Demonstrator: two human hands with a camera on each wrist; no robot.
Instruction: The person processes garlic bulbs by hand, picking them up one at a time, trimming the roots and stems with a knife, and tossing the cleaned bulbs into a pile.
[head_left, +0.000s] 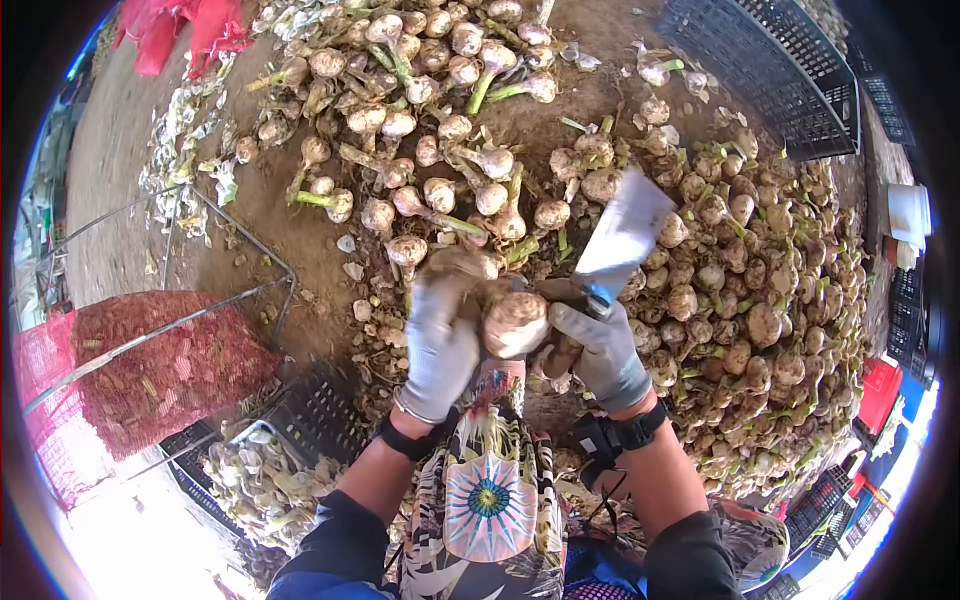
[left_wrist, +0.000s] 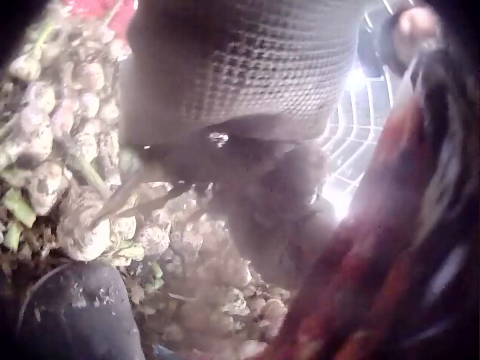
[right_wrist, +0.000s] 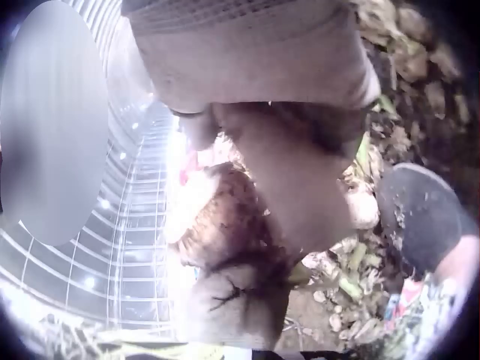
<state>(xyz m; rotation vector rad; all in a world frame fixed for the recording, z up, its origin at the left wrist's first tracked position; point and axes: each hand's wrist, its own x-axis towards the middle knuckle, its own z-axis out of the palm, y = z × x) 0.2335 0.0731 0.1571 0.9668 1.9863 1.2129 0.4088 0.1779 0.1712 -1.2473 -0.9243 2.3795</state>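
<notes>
In the head view a large garlic bulb (head_left: 515,325) is between the two gloved hands. The right hand (head_left: 605,355) grips the handle of a broad-bladed knife (head_left: 625,228), its blade angled up and away; its thumb side meets the bulb. In the right wrist view the bulb (right_wrist: 225,217) lies against the gloved fingers (right_wrist: 281,180). Close on the bulb's left is the left hand (head_left: 440,350), its fingertips blurred; whether they hold anything is unclear. The left wrist view shows its darkened fingers (left_wrist: 262,187) bent below the glove cuff, their tips hidden.
Loose garlic with stems (head_left: 490,165) covers the ground ahead, and a dense heap of bulbs (head_left: 765,325) rises at right. A red mesh sack (head_left: 165,365) and metal frame stand left. Black crates (head_left: 765,75) are at upper right; another, at lower left, has trimmings (head_left: 265,480) beside it.
</notes>
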